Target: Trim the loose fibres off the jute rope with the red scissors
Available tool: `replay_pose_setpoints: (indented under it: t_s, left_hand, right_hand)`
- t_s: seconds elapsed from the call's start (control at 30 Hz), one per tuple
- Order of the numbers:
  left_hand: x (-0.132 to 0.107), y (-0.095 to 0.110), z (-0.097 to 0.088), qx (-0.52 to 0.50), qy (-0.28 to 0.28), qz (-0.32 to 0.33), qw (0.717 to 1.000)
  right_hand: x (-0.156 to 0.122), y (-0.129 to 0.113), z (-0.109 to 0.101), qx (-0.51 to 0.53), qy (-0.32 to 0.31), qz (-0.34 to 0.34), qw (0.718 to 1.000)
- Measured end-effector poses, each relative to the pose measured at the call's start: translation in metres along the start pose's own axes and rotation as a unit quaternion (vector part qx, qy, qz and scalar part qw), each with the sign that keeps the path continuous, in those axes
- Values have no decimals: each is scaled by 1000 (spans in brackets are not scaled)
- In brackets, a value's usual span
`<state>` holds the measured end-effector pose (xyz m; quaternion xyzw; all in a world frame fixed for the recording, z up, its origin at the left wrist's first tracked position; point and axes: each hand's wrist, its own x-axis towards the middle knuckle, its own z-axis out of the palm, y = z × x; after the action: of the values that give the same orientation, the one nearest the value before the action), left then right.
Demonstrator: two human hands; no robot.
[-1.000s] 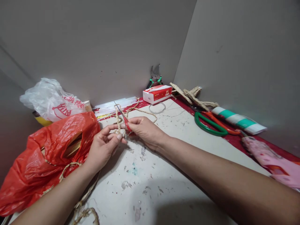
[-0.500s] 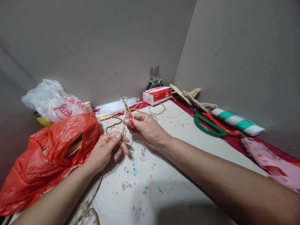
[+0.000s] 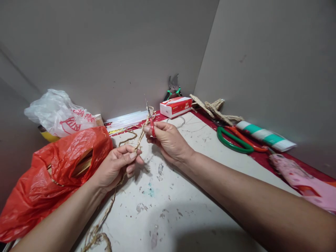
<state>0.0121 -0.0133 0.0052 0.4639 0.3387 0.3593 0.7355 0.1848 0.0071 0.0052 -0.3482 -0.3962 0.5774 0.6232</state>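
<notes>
My left hand (image 3: pixel 117 167) is closed around a tan braided straw rope (image 3: pixel 138 141), pinching it between thumb and fingers just right of the red plastic bag. The rope runs up from that hand to my right hand (image 3: pixel 168 140) and trails down toward the lower left edge. My right hand grips small red-handled scissors (image 3: pixel 150 120) with thin blades pointing up and away, and its fingertips also pinch the rope's upper end.
A red plastic bag (image 3: pixel 52 171) and a white printed bag (image 3: pixel 59 113) lie at the left. At the back wall are clear sticks (image 3: pixel 126 119), a red-white box (image 3: pixel 176 106), pliers (image 3: pixel 173 87). Green-orange large scissors (image 3: pixel 236 140), a striped roll (image 3: pixel 265 135), pink cloth (image 3: pixel 304 180) lie right.
My right hand has lifted and moved back-right with the scissors, pulling the rope taut. The left hand slid slightly lower along the rope.
</notes>
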Motion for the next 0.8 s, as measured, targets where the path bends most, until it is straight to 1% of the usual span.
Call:
replay_pose_setpoints:
  t_s: [0.17, 0.23, 0.27, 0.33, 0.4, 0.43, 0.47, 0.5, 0.6, 0.63, 0.67, 0.7, 0.73, 0.8]
  left_hand:
    - [-1, 2, -1, 12, 14, -14, 1000]
    - [0, 1, -1, 24, 36, -3, 999]
    - [0, 1, -1, 31, 55, 11, 998]
    - [2, -2, -1, 45, 119, 62, 990]
    - [4, -4, -2, 62, 193, 122, 972]
    - [5, -4, -2, 68, 220, 146, 962]
    - [6, -5, -3, 73, 239, 164, 954]
    - [7, -5, -3, 75, 250, 176, 949]
    - [8, -5, -5, 70, 261, 186, 944]
    - [8, -5, -5, 69, 264, 186, 944]
    - [8, -4, -5, 68, 266, 186, 943]
    - [8, -4, -4, 66, 268, 186, 943]
    - [8, -4, -4, 64, 269, 186, 943]
    - [8, -4, -3, 58, 272, 185, 943]
  right_hand:
    - [1, -3, -1, 3, -23, 19, 1000]
    - [2, -2, -2, -12, -26, 14, 999]
    - [3, 0, -3, -32, -26, 3, 999]
    - [4, 4, -5, -99, -26, -35, 994]
    - [4, 7, -8, -199, -33, -88, 976]
    - [4, 8, -9, -259, -41, -115, 958]
    - [3, 8, -10, -325, -50, -143, 934]
    - [2, 9, -11, -393, -61, -171, 902]
    - [-2, 7, -12, -575, -93, -227, 780]
    - [-3, 6, -12, -617, -102, -235, 744]
    - [-4, 5, -12, -648, -110, -237, 715]
    - [-4, 4, -12, -670, -113, -236, 694]
    - [-4, 4, -12, -686, -112, -234, 680]
    - [-5, 3, -11, -706, -106, -230, 661]
